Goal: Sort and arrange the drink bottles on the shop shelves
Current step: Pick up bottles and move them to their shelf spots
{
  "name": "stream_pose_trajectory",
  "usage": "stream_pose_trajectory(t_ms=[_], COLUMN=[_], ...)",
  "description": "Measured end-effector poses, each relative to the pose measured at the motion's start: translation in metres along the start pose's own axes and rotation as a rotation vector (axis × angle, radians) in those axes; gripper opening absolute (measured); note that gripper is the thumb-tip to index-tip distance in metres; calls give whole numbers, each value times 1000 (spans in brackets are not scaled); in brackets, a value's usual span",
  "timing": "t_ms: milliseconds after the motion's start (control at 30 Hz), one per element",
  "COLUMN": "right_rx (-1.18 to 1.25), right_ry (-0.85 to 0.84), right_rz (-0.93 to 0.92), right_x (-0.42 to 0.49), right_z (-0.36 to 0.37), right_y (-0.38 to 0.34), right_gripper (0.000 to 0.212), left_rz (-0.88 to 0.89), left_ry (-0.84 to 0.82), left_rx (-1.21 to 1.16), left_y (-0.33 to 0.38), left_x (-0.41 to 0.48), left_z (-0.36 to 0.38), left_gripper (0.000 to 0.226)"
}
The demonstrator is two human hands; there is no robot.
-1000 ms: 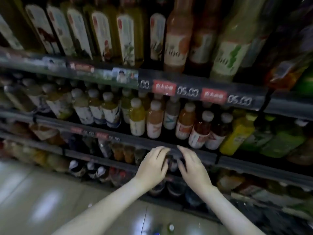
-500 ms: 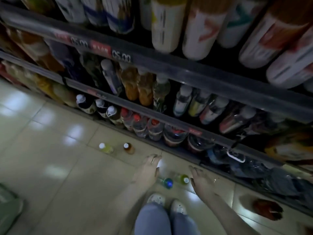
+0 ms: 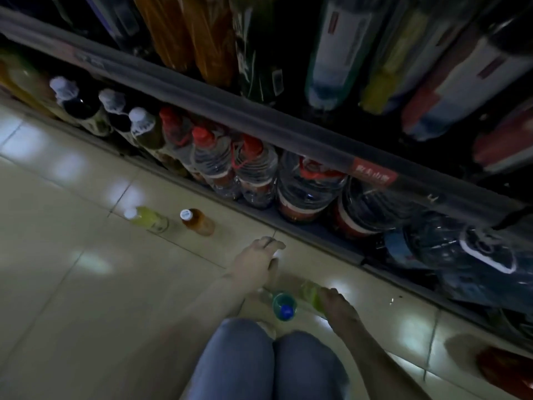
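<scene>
Green bottle (image 3: 310, 291), lower centre, is gripped by my right hand (image 3: 339, 306); my slack, empty left hand (image 3: 258, 256) should clasp the blue-capped bottle (image 3: 284, 308) squarely.

Bare floor tiles (image 3: 75, 298) beside jug-packed bottom shelf (image 3: 305, 235)

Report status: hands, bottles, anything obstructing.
Left hand open, empty, above floor. Right hand on green bottle, grip unclear. Blue-capped bottle close beside it, nothing else in the way.
</scene>
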State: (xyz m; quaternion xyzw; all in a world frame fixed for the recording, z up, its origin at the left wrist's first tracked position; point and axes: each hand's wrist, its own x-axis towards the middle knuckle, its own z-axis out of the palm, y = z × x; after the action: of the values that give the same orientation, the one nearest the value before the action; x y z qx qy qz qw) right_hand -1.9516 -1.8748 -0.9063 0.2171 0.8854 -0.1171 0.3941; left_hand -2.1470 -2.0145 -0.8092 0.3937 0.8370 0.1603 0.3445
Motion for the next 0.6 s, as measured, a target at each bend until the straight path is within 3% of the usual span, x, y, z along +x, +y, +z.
stream_pose_trajectory(t_ms=[100, 233, 367, 433, 600], right_rx=[123, 274, 605, 835, 1199], right_ry=[160, 129, 268, 321, 623], right_rz=[-33, -66, -142, -144, -167], right_x=[-4, -70, -187, -258, -409], right_z=[-15, -72, -180, -237, -345], right_y=[-3, -7, -9, -9, 7], right_gripper=[53, 47, 25, 28, 23], left_rz=[-38, -30, 19, 52, 146], left_ry=[-37, -135, -292, -311, -167], left_rx=[-33, -63, -57, -58, -76], left_y=[6, 42, 106, 149, 276], left_x=[-3, -35, -88, -115, -174], left_z=[0, -29, -88, -122, -230], left_gripper=[40, 43, 72, 84, 61])
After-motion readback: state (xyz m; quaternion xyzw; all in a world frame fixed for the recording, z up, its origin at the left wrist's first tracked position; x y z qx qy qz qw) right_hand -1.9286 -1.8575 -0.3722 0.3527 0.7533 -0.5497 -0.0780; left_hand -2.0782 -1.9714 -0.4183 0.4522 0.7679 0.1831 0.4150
